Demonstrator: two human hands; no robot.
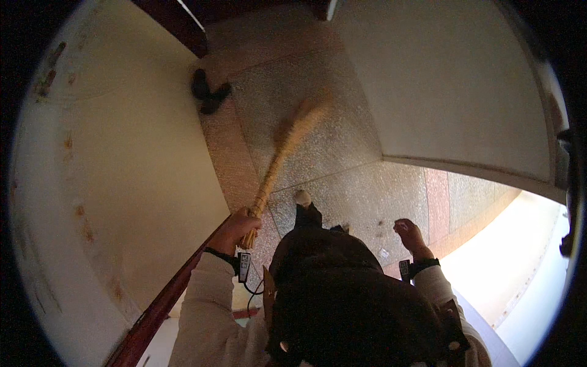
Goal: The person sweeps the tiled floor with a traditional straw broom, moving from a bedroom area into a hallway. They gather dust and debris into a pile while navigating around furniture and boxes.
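A straw broom point(275, 167) slants up and to the right from my left hand point(238, 229), which grips its bound handle near the end. Its bristle end lies over the speckled floor point(321, 137) and looks blurred. At the right, away from the broom, my right hand point(409, 235) hangs in the air with its fingers curled; whether something small is inside them cannot be told. Both wrists carry dark straps with small devices.
Dark shoes point(211, 94) stand beside the left wall point(151, 137). A pale wall point(449, 91) rises at the right, with bright light below it. A dark red rail or frame edge point(169, 284) runs by my left arm. A small pale scrap point(384, 253) lies on the floor.
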